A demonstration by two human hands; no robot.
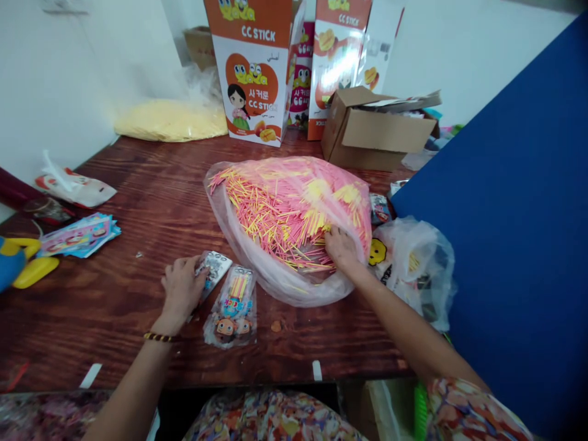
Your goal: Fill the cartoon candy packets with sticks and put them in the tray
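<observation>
A large clear plastic bag (294,297) lies open on the table, full of thin pink and yellow sticks (271,220). My right hand (342,248) reaches into its mouth at the right side, fingers curled down among the sticks; the fingertips are partly hidden, so I cannot make out what they hold. To the left of the bag, my left hand (184,285) has its thumb and fingers around some small printed packets (215,269) resting on the table. Beside these, a clear printed pouch (232,306) lies flat with several yellow and pink sticks inside.
Tall CC Stick cartons (252,79) and an open brown cardboard box (381,128) stand at the back. A bag of yellow sticks (169,120) lies back left. Blue-pink packets (82,236) and a wipes pack (78,187) lie left. A blue panel (514,214) borders the right.
</observation>
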